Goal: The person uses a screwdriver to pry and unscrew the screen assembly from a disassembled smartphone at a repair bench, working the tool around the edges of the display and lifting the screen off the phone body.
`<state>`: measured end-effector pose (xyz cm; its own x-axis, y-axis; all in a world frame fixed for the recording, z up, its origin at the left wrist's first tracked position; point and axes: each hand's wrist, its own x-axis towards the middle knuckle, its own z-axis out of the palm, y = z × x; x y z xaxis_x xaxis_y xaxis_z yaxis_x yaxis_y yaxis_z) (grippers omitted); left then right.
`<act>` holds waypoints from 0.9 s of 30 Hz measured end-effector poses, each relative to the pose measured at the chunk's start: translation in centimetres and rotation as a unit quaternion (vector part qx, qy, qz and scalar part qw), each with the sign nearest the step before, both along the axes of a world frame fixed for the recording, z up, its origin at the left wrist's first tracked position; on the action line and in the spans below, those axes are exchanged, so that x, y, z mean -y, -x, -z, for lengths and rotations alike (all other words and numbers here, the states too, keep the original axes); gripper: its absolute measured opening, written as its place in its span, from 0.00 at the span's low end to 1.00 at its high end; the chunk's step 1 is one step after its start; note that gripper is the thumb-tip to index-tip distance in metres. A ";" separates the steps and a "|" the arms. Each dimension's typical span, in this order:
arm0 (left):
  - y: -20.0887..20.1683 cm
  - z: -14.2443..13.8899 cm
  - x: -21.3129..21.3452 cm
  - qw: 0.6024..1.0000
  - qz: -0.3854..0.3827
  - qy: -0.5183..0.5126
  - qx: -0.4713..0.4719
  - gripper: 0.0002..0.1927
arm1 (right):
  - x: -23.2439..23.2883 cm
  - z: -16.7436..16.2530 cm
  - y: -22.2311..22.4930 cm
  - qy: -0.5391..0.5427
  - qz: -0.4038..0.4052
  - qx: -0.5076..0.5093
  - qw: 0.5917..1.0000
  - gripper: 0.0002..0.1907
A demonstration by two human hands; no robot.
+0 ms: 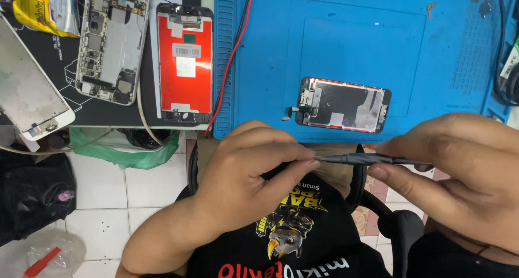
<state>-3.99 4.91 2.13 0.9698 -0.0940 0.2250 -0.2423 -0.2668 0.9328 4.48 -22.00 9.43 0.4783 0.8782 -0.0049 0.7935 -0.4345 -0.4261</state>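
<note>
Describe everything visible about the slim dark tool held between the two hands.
The slim dark tool looks like a precision screwdriver: a thin black or dark grey shaft, seemingly metal or hard plastic. It lies nearly level, in front of the blue mat's near edge. The right hand grips its handle end; the left hand pinches its tip between fingertips. The tip itself is hidden.

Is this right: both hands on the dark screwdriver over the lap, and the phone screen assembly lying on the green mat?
Not quite. The head view shows the left hand and right hand both on the dark screwdriver over the lap, but the phone screen assembly lies on a blue mat, not a green one.
</note>
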 end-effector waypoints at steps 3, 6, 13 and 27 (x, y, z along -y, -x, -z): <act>0.3 0.2 -0.1 0.999 0.003 0.047 -0.014 0.08 | 1.9 0.8 0.7 -0.022 0.021 -0.010 0.999 0.12; 0.5 0.6 -0.6 0.993 0.019 0.118 -0.014 0.08 | 3.0 1.7 1.8 -0.050 0.206 -0.096 0.973 0.14; 1.5 1.1 -1.3 0.975 0.087 0.204 -0.006 0.09 | 3.5 7.2 3.9 -0.283 0.265 -0.233 0.892 0.14; 2.9 0.8 -1.3 0.972 0.106 0.211 0.006 0.10 | 2.3 8.0 6.4 -0.339 0.321 -0.277 0.840 0.13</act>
